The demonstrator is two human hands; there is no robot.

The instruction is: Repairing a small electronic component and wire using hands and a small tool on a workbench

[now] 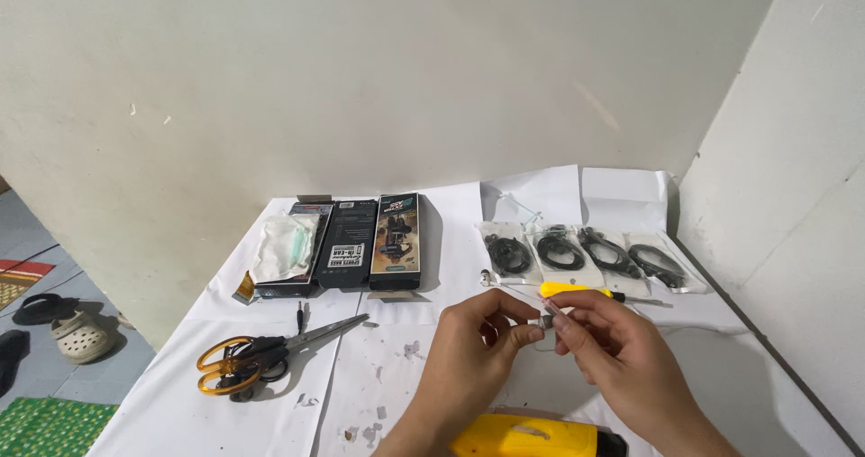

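Observation:
My left hand point(468, 358) and my right hand point(613, 349) meet above the white paper-covered table point(270, 412). Together their fingertips pinch a tiny grey earphone part point(541, 323) with a thin white wire trailing from it. A yellow-handled screwdriver point(577, 290) lies just beyond my right fingers. Behind it, several clear bags of coiled black earphone cables point(586, 254) sit in a row.
Yellow-handled scissors point(261, 353) lie at the left. Three dark earphone boxes point(356, 241) stand at the back, one with a white pouch on it. A yellow tool point(532, 436) sits at the near edge. Walls close the back and right; sandals lie on the floor, left.

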